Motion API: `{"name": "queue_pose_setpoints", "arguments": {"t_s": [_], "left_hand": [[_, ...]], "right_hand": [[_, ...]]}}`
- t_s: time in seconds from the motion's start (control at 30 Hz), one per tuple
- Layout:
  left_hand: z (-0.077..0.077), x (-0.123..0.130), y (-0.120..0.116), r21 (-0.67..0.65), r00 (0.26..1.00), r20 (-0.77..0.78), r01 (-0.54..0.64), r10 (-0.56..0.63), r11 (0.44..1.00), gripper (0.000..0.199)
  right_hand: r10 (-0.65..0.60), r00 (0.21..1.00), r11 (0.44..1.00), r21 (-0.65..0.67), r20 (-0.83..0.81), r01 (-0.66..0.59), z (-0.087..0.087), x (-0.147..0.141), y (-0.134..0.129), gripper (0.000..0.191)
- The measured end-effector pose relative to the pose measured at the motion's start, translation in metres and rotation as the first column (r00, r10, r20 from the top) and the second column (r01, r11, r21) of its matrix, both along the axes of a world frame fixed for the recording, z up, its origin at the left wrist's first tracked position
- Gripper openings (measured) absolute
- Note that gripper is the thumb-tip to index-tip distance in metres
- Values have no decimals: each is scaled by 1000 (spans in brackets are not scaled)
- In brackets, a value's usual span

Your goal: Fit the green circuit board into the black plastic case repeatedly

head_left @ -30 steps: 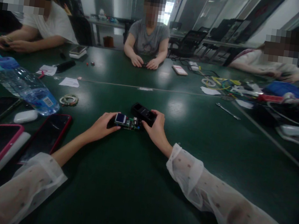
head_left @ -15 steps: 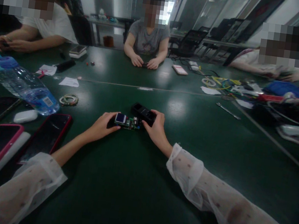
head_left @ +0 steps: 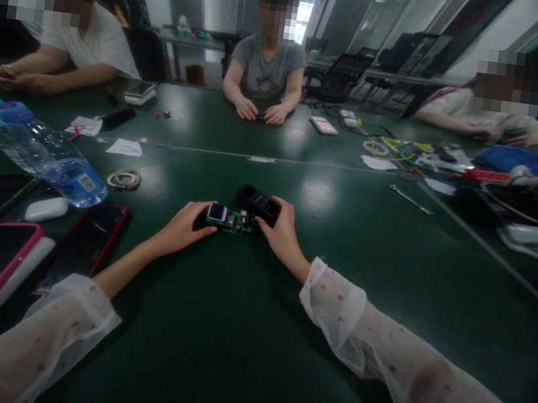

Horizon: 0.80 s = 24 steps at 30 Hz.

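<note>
My left hand (head_left: 189, 227) is closed on the left end of a circuit board (head_left: 231, 220) with a small square screen (head_left: 217, 212). The board lies level, its green face with small parts turned up. In my right hand (head_left: 280, 225) is a black plastic housing (head_left: 258, 201) with a square window, pinched at its right end. The housing sits just behind and to the right of the board, slightly overlapping it in view. Whether the two parts touch I cannot tell. The fingers under both things are hidden.
On the left are water bottles (head_left: 71, 175), a bead bracelet (head_left: 124, 179), a white case (head_left: 46, 208) and several phones (head_left: 82, 243). A wrench (head_left: 411, 199), cables (head_left: 395, 149) and a blue bundle (head_left: 517, 161) lie to the right. Several people sit around the green table (head_left: 249, 351).
My hands, the board and the housing look the same as before. At the far left, a seated person's head and hands have shifted slightly.
</note>
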<state>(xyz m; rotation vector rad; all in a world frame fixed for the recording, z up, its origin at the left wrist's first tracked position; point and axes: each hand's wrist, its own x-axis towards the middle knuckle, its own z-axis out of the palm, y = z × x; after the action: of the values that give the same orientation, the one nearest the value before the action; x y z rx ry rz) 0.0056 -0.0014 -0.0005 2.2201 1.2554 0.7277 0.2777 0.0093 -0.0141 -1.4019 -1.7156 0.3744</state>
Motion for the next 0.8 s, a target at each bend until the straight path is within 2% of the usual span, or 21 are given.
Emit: {"name": "queue_pose_setpoints", "arguments": {"t_s": [0.27,0.47,0.63,0.8], "left_hand": [[-1,0,1,5,1000,4,-3,3,1000,59],[4,1,-1,-5,1000,7,6,-6,1000,58],[5,2,-1,5,1000,16,12,-12,1000,57],[2,1,0,23,1000,0,0,0,1000,56]], "right_hand": [[-15,999,1000,27,-46,16,-1,0,1,47],[-54,985,990,117,-165,74,11,-1,-7,48],[91,981,984,167,-174,-62,19,-6,-17,51],[233,971,953,207,-44,-220,27,-11,-23,53]]}}
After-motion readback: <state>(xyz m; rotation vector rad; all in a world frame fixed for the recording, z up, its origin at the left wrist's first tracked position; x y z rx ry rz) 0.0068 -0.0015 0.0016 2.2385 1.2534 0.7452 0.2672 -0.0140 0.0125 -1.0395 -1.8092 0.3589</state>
